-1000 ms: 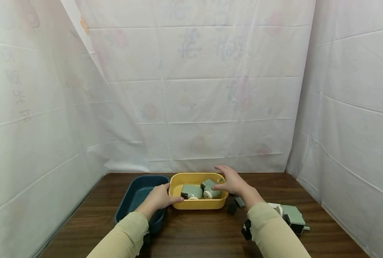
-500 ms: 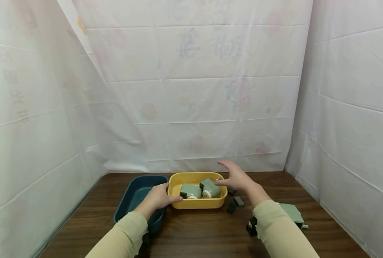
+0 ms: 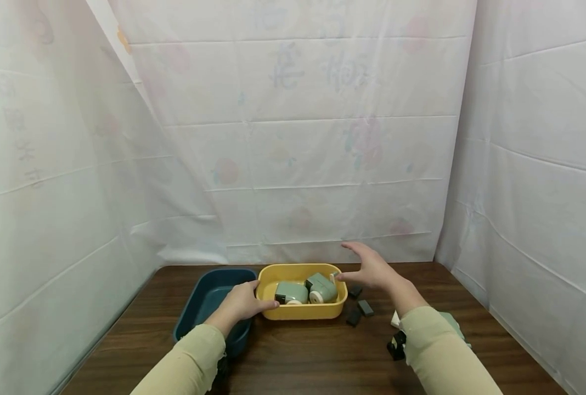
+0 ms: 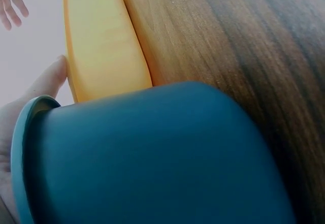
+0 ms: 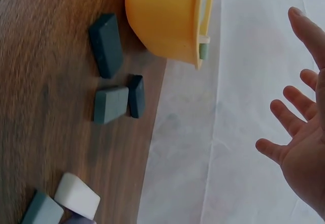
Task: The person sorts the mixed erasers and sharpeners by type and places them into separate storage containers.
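Sage-green toy vehicles [image 3: 293, 292], two of them, lie side by side in our yellow bin [image 3: 305, 313]. Our right hand [image 3: 374, 270] has drawn back a little rightward, spread wide and holding nothing, so we judge both toys settled and that hand free. Our left hand [image 3: 242, 302] stays at the bin's left rim, reaching over the blue bin [image 3: 209, 293], thumb stretched out; whether its fingers curl, we cannot tell. Dark blocks [image 3: 365, 308] lie on the table [image 3: 293, 356] beside the yellow bin; a green piece [image 3: 453, 321] is mostly hidden behind our right sleeve [image 3: 446, 351].
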Tool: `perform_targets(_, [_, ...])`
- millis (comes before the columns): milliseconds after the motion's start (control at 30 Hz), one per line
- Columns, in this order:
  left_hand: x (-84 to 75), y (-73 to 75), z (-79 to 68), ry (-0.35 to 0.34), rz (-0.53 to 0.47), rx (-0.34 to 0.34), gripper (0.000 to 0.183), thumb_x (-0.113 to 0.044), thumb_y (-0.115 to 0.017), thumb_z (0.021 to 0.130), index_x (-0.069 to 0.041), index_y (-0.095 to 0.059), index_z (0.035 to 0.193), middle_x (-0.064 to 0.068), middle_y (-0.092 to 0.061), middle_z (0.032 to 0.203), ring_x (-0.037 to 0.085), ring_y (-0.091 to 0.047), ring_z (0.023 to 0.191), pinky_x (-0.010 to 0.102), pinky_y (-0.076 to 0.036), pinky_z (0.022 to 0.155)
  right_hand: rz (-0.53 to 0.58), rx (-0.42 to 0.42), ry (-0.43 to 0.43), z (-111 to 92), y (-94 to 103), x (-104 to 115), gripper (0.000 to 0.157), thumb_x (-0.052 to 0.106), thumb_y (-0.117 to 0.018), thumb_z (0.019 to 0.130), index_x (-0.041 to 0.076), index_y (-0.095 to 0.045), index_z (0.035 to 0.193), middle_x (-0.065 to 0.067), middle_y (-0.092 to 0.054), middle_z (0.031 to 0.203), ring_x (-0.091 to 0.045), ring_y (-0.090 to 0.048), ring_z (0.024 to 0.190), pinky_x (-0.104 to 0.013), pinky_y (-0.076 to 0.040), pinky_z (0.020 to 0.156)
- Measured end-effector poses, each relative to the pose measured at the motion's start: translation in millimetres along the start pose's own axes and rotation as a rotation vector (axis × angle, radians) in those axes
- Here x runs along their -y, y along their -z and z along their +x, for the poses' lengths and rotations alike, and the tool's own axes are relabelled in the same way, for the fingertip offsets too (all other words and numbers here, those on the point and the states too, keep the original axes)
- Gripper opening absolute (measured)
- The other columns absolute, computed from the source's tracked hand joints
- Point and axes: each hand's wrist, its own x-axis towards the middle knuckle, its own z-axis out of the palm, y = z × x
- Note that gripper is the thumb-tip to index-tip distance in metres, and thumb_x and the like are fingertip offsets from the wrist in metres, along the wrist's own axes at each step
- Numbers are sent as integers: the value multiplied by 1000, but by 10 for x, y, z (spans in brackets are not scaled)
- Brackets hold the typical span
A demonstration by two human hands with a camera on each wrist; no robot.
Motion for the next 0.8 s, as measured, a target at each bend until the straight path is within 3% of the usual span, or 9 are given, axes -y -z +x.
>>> perform_targets(300, [13, -2, -3, -11, 5, -8, 96, -55, -84, 77, 4, -52, 145, 22, -61, 134, 32, -62, 111, 52, -51, 94, -28, -10, 37, -97, 171, -65, 88, 38, -85, 83, 12, -42, 155, -15, -41, 156, -40, -36, 143, -62, -35, 110])
perform_targets(800, [23, 0, -8, -22, 14, -5, 96, -57, -83, 77, 3, -52, 145, 20, -63, 131, 30, -63, 108, 51, -53, 90, -38, -3, 43, -298, 426, -227, 94, 49, -85, 80, 12, -43, 155, -17, -41, 156, -41, -37, 142, -63, -34, 110])
